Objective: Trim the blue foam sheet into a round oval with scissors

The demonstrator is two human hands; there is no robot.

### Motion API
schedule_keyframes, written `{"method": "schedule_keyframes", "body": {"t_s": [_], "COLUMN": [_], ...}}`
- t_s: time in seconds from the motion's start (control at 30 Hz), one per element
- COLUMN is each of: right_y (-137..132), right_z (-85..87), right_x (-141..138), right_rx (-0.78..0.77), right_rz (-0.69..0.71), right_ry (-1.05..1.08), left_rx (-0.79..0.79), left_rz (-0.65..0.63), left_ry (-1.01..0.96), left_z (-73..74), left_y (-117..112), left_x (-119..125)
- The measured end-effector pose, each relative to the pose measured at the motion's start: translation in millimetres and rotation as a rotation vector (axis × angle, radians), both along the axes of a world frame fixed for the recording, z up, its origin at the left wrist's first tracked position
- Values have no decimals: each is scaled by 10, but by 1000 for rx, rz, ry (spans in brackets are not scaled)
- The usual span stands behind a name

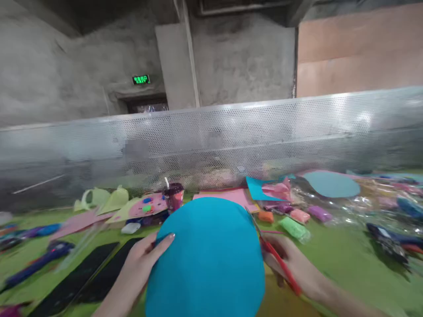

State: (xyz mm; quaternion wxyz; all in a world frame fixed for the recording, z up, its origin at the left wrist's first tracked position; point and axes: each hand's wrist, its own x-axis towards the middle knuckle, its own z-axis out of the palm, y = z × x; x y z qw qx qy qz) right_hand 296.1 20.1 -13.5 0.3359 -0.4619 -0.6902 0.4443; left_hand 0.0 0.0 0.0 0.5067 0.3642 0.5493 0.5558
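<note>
A large blue paper disc (208, 259) fills the lower middle, its outline rounded and its bottom cut off by the picture's edge. My left hand (145, 259) pinches its left rim, thumb on top and the other fingers behind. On the right, my right hand (287, 259) is closed around red-handled scissors (280, 264). Their metal blades point up and left along the disc's right edge. Whether the blades are parted on the paper is hard to make out.
Behind the disc lie pink paper sheets (228, 196), orange clay (265, 216) and a green clay packet (295, 229). A dark cup (173, 196) with a straw stands back left. Black slabs (76, 277) and a glue gun (39, 264) lie left. A perforated metal screen (211, 149) borders the table.
</note>
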Motion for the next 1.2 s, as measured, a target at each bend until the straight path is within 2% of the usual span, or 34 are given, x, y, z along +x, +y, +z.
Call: {"method": "schedule_keyframes", "body": {"t_s": [0.2, 0.53, 0.8, 1.2], "right_y": [12, 28, 1, 26], "right_z": [9, -17, 9, -41], "right_x": [-20, -36, -32, 3], "right_rx": [2, 15, 14, -1], "right_rz": [22, 9, 20, 21], "right_ry": [-25, -4, 0, -8], "left_rx": [3, 45, 44, 63], "left_rz": [15, -50, -46, -57], "left_ry": [13, 8, 23, 41], "left_z": [1, -80, -66, -64], "left_y": [17, 41, 40, -1], "left_x": [39, -7, 1, 24]}}
